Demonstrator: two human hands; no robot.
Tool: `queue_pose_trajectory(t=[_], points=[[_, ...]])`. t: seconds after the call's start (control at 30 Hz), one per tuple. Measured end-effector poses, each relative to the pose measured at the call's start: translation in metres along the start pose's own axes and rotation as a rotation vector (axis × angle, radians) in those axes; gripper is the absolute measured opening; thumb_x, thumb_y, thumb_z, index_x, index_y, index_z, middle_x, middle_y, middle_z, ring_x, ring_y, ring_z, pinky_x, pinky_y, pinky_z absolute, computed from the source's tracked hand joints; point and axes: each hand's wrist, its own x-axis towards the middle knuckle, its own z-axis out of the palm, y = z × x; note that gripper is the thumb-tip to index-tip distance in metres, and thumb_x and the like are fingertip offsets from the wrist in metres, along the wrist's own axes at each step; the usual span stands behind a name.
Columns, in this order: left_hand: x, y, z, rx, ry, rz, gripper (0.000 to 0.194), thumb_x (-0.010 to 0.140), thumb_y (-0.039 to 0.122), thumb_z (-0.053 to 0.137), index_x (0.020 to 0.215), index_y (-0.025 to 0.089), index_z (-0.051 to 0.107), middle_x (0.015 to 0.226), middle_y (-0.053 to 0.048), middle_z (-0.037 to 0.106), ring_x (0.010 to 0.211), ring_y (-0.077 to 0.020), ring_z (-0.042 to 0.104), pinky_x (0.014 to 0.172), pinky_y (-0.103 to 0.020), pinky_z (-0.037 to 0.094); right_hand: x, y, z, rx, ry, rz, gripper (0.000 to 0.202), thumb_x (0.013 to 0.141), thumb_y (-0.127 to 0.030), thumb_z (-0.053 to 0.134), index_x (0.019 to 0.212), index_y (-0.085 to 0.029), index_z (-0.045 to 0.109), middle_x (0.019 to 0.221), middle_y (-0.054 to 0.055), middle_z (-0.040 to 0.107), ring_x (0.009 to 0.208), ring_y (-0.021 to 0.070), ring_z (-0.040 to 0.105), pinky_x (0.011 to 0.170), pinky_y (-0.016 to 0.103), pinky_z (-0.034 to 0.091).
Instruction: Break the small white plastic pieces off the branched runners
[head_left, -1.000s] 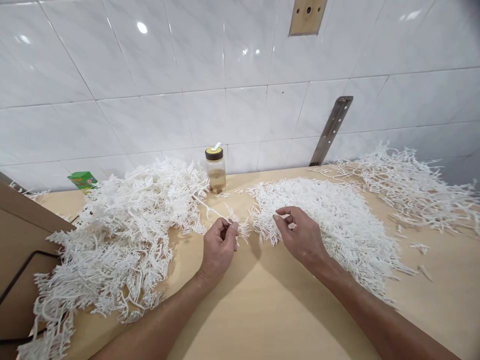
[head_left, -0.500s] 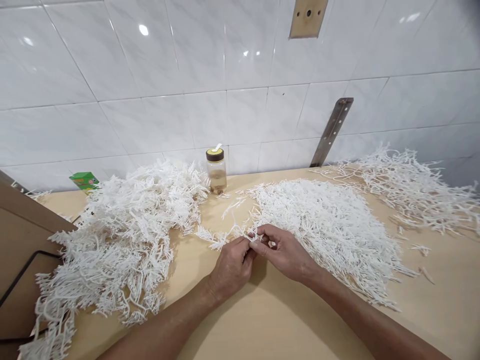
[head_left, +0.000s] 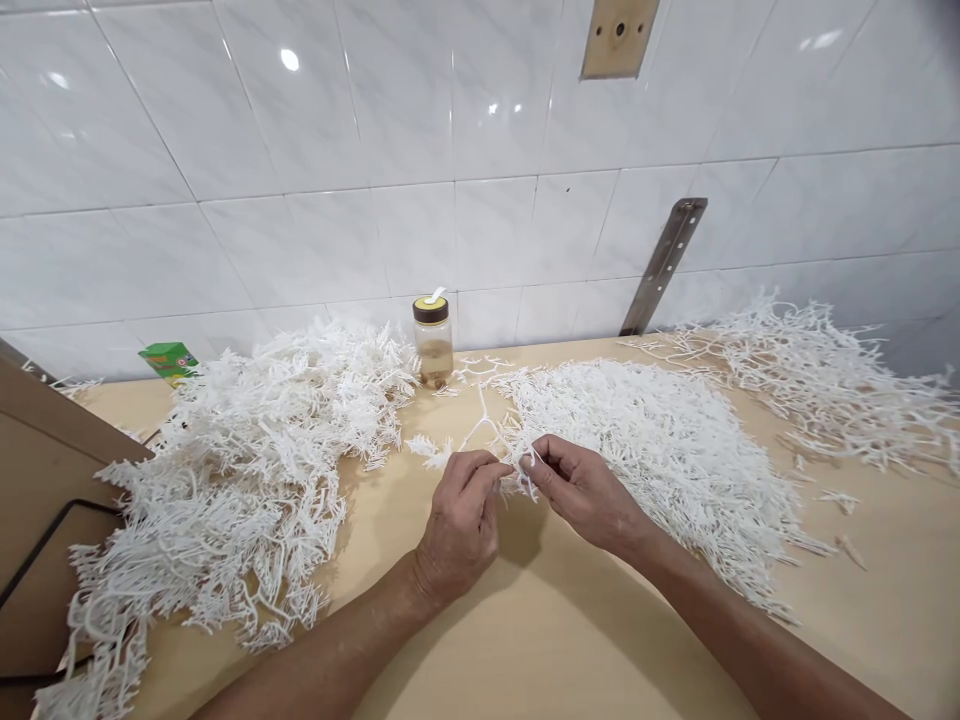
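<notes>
Over the table [head_left: 570, 620], the right hand [head_left: 581, 490] pinches the branched white piece [head_left: 484, 415] between thumb and finger. The left hand [head_left: 461, 515] is curled just beside it; I can't tell its grip. The piece spreads between the shaggy pile [head_left: 277, 460] and the finer heap [head_left: 645, 440].

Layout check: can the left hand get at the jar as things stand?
Probably yes. The jar stands upright beyond the left hand, lid exposed, with only thin white sprigs near the way. The white pile on the left crowds its side, not its top.
</notes>
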Motion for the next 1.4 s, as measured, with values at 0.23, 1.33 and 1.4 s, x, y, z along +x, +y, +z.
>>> queue_pose_trajectory(t=[0.23,1.33,1.4], points=[[-0.003,-0.014,0.004,0.254,-0.028,-0.022,0.035,0.087,-0.001,0.042,0.113,0.017,0.059,0.116,-0.015,0.061,0.113,-0.0254,0.054,0.095,-0.043,0.050,0.001,0.004,-0.002,0.199,-0.068,0.122,0.030,0.093,-0.046,0.056,0.080,-0.020,0.051,0.059,-0.008,0.039,0.044,0.0062,0.035,0.044,0.021,0.031],[0.013,-0.042,-0.014,0.278,-0.021,-0.025,0.022,0.092,0.011,0.048,0.102,0.018,0.067,0.090,-0.008,0.071,0.085,-0.0216,0.061,0.079,-0.036,0.052,0.002,0.011,-0.004,0.088,0.061,0.047,0.041,0.090,-0.042,0.056,0.121,-0.016,0.059,0.071,-0.002,0.052,0.050,0.0098,0.046,0.047,0.025,0.041],[0.019,-0.039,-0.020,0.243,0.024,-0.096,0.016,0.092,0.019,0.052,0.094,0.018,0.067,0.086,-0.008,0.070,0.083,-0.0211,0.061,0.077,-0.034,0.050,0.003,0.013,-0.004,0.060,0.070,0.031,0.040,0.090,-0.041,0.056,0.120,-0.016,0.059,0.072,-0.002,0.051,0.052,0.0099,0.046,0.048,0.025,0.041]])
